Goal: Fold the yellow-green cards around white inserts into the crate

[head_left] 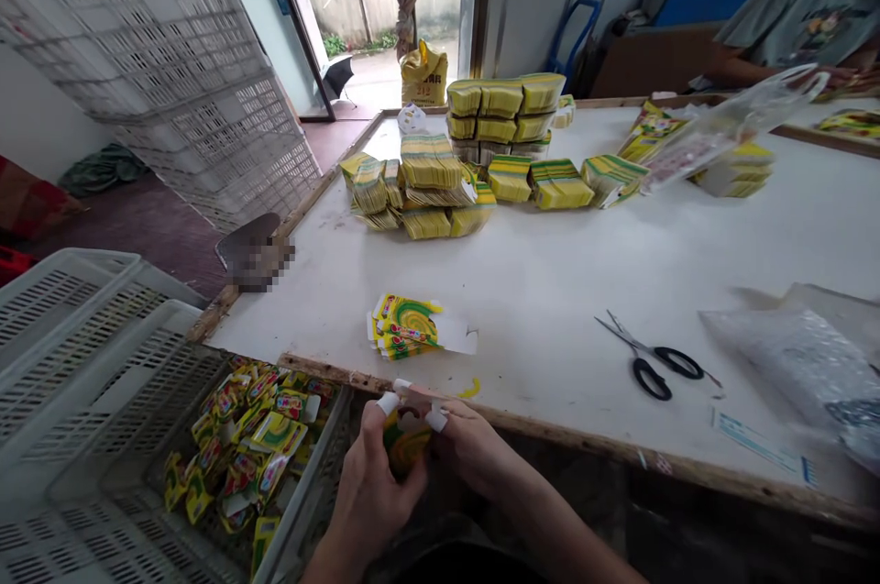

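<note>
Between my two hands is a small yellow and green printed carton (407, 448), held at the table's near edge with white flaps standing up at its top. My left hand (377, 474) grips it from the left side, fingers closed around it. On its right side my right hand (468, 446) is closed on it near a white flap; some fingers are hidden behind the carton. Just beyond lies a small pile of flat yellow cartons (409, 327) with white flaps. A curved yellow scrap (470, 389) rests by the edge.
Black-handled scissors (650, 359) lie partly spread at right, near bubble wrap (790, 373). Stacked bundles of flat cartons (505, 121) stand at the back. A crate (161, 332) at lower left holds many folded cartons (254, 437). Another person (797, 25) sits at far right.
</note>
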